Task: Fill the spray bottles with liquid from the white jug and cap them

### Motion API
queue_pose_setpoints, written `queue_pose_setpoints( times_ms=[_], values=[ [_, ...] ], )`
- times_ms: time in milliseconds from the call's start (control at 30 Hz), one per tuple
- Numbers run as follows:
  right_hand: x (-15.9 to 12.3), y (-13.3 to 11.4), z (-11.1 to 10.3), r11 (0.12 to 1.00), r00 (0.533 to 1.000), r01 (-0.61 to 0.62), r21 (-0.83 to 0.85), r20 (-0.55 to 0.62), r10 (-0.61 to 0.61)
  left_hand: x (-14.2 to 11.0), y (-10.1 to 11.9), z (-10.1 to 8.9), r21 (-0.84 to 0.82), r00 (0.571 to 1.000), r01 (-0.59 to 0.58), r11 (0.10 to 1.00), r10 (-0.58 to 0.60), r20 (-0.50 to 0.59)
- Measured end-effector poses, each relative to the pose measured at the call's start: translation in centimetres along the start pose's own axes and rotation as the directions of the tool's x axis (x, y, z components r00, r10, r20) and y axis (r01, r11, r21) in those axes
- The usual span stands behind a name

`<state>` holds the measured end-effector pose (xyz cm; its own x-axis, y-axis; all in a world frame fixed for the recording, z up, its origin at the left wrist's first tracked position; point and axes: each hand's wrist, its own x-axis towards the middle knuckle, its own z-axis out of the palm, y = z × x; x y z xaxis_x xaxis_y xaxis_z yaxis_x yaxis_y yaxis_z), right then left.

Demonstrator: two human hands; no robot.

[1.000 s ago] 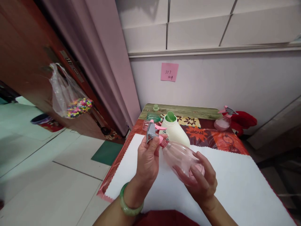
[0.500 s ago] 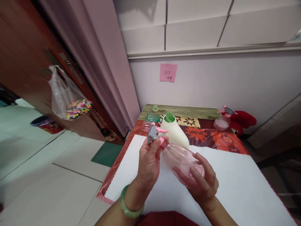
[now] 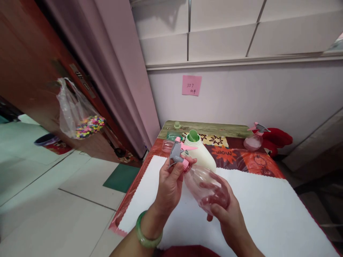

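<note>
right hand [image 3: 230, 214] has shifted its clasp around the pink spray bottle [image 3: 199, 185]; left hand [image 3: 171, 184] clamps the neck. cream jug [image 3: 205, 156] stands behind; green cap [image 3: 177, 125], far-left corner of worktop [image 3: 227, 130].

Counter [image 3: 227, 131]: patterned cover; white scalloped mat [image 3: 257, 207] spread over near portion. Cream jug [image 3: 205, 157] upright toward far side. Far left: green cap [image 3: 177, 125], clear green container [image 3: 173, 135], clear pink container [image 3: 167, 146]. Far right: pink spray bottle [image 3: 252, 142], upright.

A glossy, translucent pink plastic spray bottle [image 3: 199, 184] shines in front of a smooth, matt cream plastic jug [image 3: 203, 155].
</note>
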<state>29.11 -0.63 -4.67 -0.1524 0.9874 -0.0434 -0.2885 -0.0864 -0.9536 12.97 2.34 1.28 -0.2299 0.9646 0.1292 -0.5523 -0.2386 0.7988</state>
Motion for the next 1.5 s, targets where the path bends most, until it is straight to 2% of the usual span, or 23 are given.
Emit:
queue_pose_setpoints(
  times_ms=[67, 167, 233, 300, 400, 467, 533, 600, 633, 667, 700, 767, 800, 833, 867, 900, 967, 1033, 1267, 1500],
  values=[
    [0.0, -1.0, 0.1, 0.973, 0.981, -0.19, 0.127, 0.063, 0.184, 0.1, 0.0, -0.1, -0.008, 1.0, -0.003, 1.0, 0.003, 0.024],
    [-0.1, -2.2, 0.4, 0.878, 0.909, -0.413, 0.243, 0.176, 0.379, 0.2, -0.1, -0.2, -0.007, 0.999, -0.007, 1.0, 0.007, 0.041],
    [-0.2, -2.6, 0.6, 0.813, 0.859, -0.509, 0.282, 0.229, 0.458, 0.2, -0.3, -0.4, -0.007, 0.999, -0.008, 1.0, 0.008, 0.048],
    [-0.2, -2.6, 0.8, 0.783, 0.838, -0.543, 0.303, 0.247, 0.486, 0.2, -0.5, -0.5, -0.004, 0.999, -0.002, 1.0, 0.002, 0.035],
    [0.0, -2.0, 1.0, 0.807, 0.861, -0.508, 0.301, 0.217, 0.461, 0.3, -0.6, -0.6, 0.005, 1.0, 0.001, 1.0, 0.0, -0.022],
    [0.1, -1.2, 1.2, 0.872, 0.912, -0.406, 0.273, 0.175, 0.37, 0.3, -0.6, -0.3, 0.004, 0.998, -0.008, 1.0, 0.008, -0.065],
    [0.1, -0.2, 1.3, 0.963, 0.979, -0.195, 0.187, 0.099, 0.179, 0.3, -0.5, 0.0, 0.001, 0.994, -0.009, 1.0, 0.009, -0.108],
    [0.1, 1.0, 1.1, 0.997, 0.997, 0.083, -0.012, 0.005, -0.082, 0.3, -0.4, 0.4, -0.006, 0.988, 0.007, 1.0, -0.008, -0.154],
    [0.1, 1.5, 1.0, 0.962, 0.973, 0.221, -0.161, -0.034, -0.229, 0.3, -0.4, 0.5, -0.014, 0.984, 0.017, 1.0, -0.019, -0.176],
    [0.2, 2.0, 0.7, 0.881, 0.923, 0.347, -0.322, -0.052, -0.382, 0.2, -0.4, 0.6, -0.024, 0.98, 0.026, 0.999, -0.031, -0.199],
    [0.4, 2.5, 0.3, 0.752, 0.844, 0.452, -0.479, -0.042, -0.534, 0.2, -0.4, 0.7, -0.036, 0.974, 0.035, 0.999, -0.042, -0.221],
    [1.0, 3.1, -0.5, 0.397, 0.622, 0.573, -0.717, 0.064, -0.781, 0.2, -0.4, 0.6, -0.057, 0.966, 0.047, 0.997, -0.06, -0.25],
    [1.3, 3.3, -1.0, 0.221, 0.51, 0.591, -0.776, 0.148, -0.847, 0.2, -0.4, 0.6, -0.065, 0.965, 0.053, 0.996, -0.068, -0.254],
    [1.5, 3.4, -1.4, 0.078, 0.422, 0.592, -0.802, 0.226, -0.878, 0.2, -0.3, 0.5, -0.074, 0.964, 0.058, 0.996, -0.076, -0.256],
    [1.8, 3.5, -1.7, -0.024, 0.362, 0.584, -0.811, 0.288, -0.887, 0.2, -0.2, 0.5, -0.085, 0.963, 0.063, 0.994, -0.083, -0.256],
    [2.0, 3.5, -1.9, -0.087, 0.33, 0.576, -0.813, 0.329, -0.885, 0.2, -0.1, 0.5, -0.097, 0.962, 0.067, 0.993, -0.09, -0.256],
    [2.2, 3.3, -2.0, -0.122, 0.328, 0.563, -0.817, 0.357, -0.875, 0.3, 0.1, 0.5, -0.108, 0.961, 0.068, 0.992, -0.095, -0.26],
    [2.2, 3.1, -2.0, -0.115, 0.344, 0.542, -0.832, 0.345, -0.873, 0.4, 0.2, 0.6, -0.097, 0.961, 0.069, 0.993, -0.092, -0.262],
    [2.3, 3.0, -1.7, -0.113, 0.355, 0.505, -0.856, 0.325, -0.877, 0.5, 0.1, 0.5, -0.08, 0.951, 0.079, 0.994, -0.1, -0.292],
    [2.7, 2.8, -1.3, -0.136, 0.31, 0.509, -0.85, 0.329, -0.892, 0.6, 0.2, 0.5, -0.119, 0.959, 0.071, 0.99, -0.1, -0.266]
  ],
)
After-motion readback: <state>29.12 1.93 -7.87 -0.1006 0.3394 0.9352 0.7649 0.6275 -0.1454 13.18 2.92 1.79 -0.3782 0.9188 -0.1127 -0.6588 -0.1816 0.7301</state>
